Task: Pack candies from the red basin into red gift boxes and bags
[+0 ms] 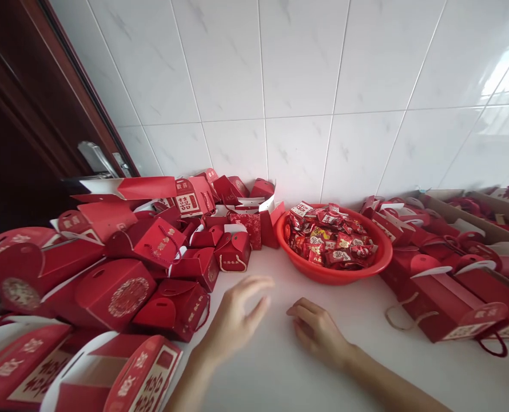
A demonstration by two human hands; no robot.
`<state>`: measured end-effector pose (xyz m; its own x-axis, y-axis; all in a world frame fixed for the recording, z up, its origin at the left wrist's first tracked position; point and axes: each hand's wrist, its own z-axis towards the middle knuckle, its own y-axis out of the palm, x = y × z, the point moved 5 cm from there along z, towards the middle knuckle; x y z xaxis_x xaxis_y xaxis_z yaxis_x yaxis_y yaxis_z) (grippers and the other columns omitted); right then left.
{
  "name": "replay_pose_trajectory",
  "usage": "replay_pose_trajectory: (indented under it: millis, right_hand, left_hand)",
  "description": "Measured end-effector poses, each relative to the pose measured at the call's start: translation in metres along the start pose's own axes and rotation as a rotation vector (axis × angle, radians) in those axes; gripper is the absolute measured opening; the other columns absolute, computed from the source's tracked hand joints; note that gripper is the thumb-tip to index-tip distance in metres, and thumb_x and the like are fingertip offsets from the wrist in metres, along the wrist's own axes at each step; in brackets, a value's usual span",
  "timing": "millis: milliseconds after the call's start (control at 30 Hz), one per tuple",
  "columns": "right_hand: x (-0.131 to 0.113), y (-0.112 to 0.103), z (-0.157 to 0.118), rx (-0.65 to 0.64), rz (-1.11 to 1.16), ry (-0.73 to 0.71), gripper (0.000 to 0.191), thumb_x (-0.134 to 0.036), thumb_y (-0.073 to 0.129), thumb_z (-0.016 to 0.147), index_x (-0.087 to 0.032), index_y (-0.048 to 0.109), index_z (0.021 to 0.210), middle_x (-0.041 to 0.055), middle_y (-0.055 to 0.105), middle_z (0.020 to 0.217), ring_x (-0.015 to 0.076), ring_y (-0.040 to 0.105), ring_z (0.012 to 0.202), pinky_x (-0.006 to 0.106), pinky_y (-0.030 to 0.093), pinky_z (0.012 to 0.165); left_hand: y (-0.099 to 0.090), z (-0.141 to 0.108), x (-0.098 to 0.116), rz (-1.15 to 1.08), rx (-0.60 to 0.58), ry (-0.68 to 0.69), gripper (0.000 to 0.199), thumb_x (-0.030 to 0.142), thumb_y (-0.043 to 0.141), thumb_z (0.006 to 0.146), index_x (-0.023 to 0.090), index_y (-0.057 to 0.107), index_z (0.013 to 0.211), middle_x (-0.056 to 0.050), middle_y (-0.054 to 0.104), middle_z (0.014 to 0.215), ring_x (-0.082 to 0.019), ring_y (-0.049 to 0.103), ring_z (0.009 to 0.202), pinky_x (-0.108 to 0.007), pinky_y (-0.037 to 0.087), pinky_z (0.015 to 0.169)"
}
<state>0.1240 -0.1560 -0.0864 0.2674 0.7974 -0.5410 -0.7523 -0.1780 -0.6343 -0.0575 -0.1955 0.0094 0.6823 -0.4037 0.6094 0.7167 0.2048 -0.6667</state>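
Above the white tabletop [254,372], my left hand [239,312] is open, thumb apart from the fingers, with nothing in it. It is nearest to a small red gift box with a cream rope handle [233,252] and a red box with a dark red cord [175,309]. My right hand [318,329] is to the right, in front of the red plastic basin [335,277]. Its fingers are curled together, and I see nothing in them. Red-wrapped sweets [331,237] are heaped in the basin. Neither hand touches a box or the basin.
Red gift boxes [121,292] are piled at the left, some with raised flaps. More red boxes [447,297] stand at the right, before cardboard cartons [486,212]. A white tiled wall [297,74] borders the back; a dark door [27,114] is at the far left.
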Motion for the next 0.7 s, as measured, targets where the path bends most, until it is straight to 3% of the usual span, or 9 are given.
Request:
replay_pose_trajectory:
  millis: [100, 200, 267, 367, 467, 567, 700]
  right_hand:
    - [0.006, -0.002, 0.001, -0.006, 0.102, 0.095, 0.025, -0.006, 0.047, 0.085, -0.018, 0.064, 0.099, 0.0076, 0.065, 0.089, 0.0152, 0.059, 0.065, 0.026, 0.048, 0.058]
    - [0.011, -0.003, 0.0, 0.011, 0.142, 0.121, 0.025, -0.006, 0.048, 0.084, -0.018, 0.065, 0.097, 0.008, 0.064, 0.088, 0.017, 0.061, 0.071, 0.028, 0.05, 0.064]
    - [0.015, -0.003, 0.0, 0.031, 0.146, 0.127, 0.025, -0.006, 0.048, 0.083, -0.017, 0.066, 0.097, 0.0077, 0.064, 0.087, 0.017, 0.061, 0.071, 0.028, 0.05, 0.064]
    - [0.022, -0.005, 0.0, 0.056, 0.132, 0.151, 0.026, -0.006, 0.048, 0.082, -0.017, 0.067, 0.096, 0.0071, 0.063, 0.086, 0.016, 0.06, 0.068, 0.027, 0.048, 0.063]
    - [0.028, -0.008, 0.001, 0.073, 0.118, 0.188, 0.026, -0.005, 0.048, 0.081, -0.017, 0.067, 0.094, 0.0066, 0.063, 0.086, 0.0148, 0.058, 0.065, 0.026, 0.046, 0.061]
    - [0.031, -0.011, 0.001, 0.088, 0.111, 0.199, 0.026, -0.005, 0.049, 0.081, -0.017, 0.068, 0.093, 0.0057, 0.063, 0.085, 0.0137, 0.057, 0.063, 0.025, 0.044, 0.059]
    - [0.033, -0.011, 0.001, 0.085, 0.1, 0.195, 0.029, -0.003, 0.049, 0.078, -0.017, 0.07, 0.093, 0.0053, 0.063, 0.084, 0.013, 0.056, 0.063, 0.024, 0.043, 0.06]
  left_hand:
    - [-0.008, 0.06, -0.003, 0.035, 0.141, -0.043, 0.025, 0.022, 0.055, 0.093, 0.018, 0.073, 0.11, -0.008, 0.073, 0.123, -0.02, 0.066, 0.118, -0.03, 0.051, 0.105]
    - [-0.02, 0.125, -0.018, 0.165, 0.265, -0.254, 0.03, 0.013, 0.055, 0.091, 0.017, 0.072, 0.114, -0.008, 0.07, 0.129, -0.019, 0.063, 0.124, -0.028, 0.048, 0.107]
    - [-0.026, 0.165, -0.027, 0.197, 0.3, -0.312, 0.031, 0.011, 0.056, 0.09, 0.015, 0.071, 0.117, -0.012, 0.069, 0.131, -0.023, 0.059, 0.129, -0.033, 0.044, 0.112]
    - [-0.031, 0.207, -0.044, 0.217, 0.309, -0.431, 0.033, 0.011, 0.067, 0.084, 0.013, 0.07, 0.117, -0.019, 0.068, 0.129, -0.033, 0.058, 0.13, -0.042, 0.048, 0.106]
    - [-0.03, 0.227, -0.059, 0.184, 0.294, -0.534, 0.031, 0.024, 0.072, 0.088, 0.013, 0.067, 0.117, -0.015, 0.068, 0.122, -0.03, 0.065, 0.115, -0.046, 0.054, 0.095]
    - [-0.035, 0.233, -0.064, 0.117, 0.345, -0.532, 0.033, 0.036, 0.065, 0.096, 0.017, 0.062, 0.123, -0.008, 0.065, 0.122, -0.022, 0.066, 0.106, -0.042, 0.058, 0.089]
    - [-0.059, 0.236, -0.057, 0.005, 0.531, -0.435, 0.011, 0.022, 0.062, 0.091, 0.014, 0.068, 0.087, -0.006, 0.069, 0.091, -0.021, 0.065, 0.089, -0.032, 0.052, 0.076]
